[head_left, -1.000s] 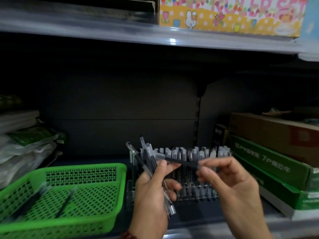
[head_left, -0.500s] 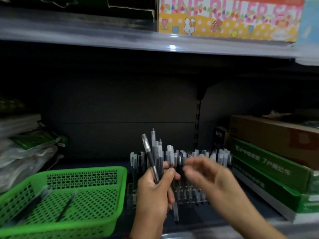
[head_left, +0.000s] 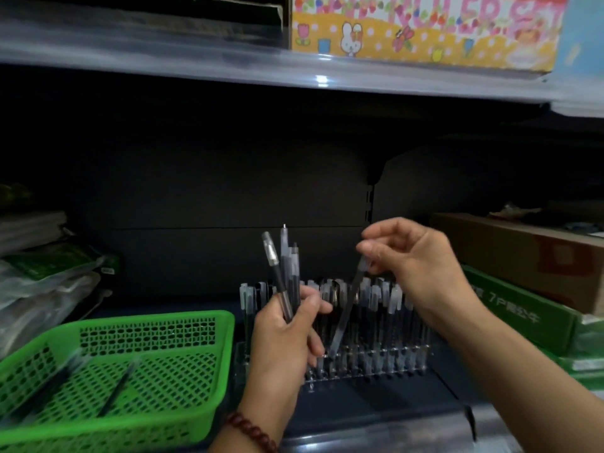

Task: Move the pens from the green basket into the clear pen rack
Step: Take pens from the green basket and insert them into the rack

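My left hand (head_left: 284, 338) grips a bunch of pens (head_left: 283, 273) upright, just in front of the clear pen rack (head_left: 376, 364). My right hand (head_left: 411, 256) pinches the top of a single pen (head_left: 348, 308), which hangs tilted with its lower end down among the rack's rows. Several pens stand upright in the rack. The green basket (head_left: 209, 325) sits at the lower left with two dark pens (head_left: 117, 390) lying on its mesh floor.
Stacked boxes (head_left: 523, 256), brown over green, fill the shelf to the right of the rack. Plastic-wrapped goods (head_left: 42, 282) lie to the left behind the basket. An upper shelf (head_left: 294, 70) carries a colourful box overhead.
My right hand took one pen from the bunch, rose to the right, and now holds it by its top over the rack. The left hand's bunch turned upright.
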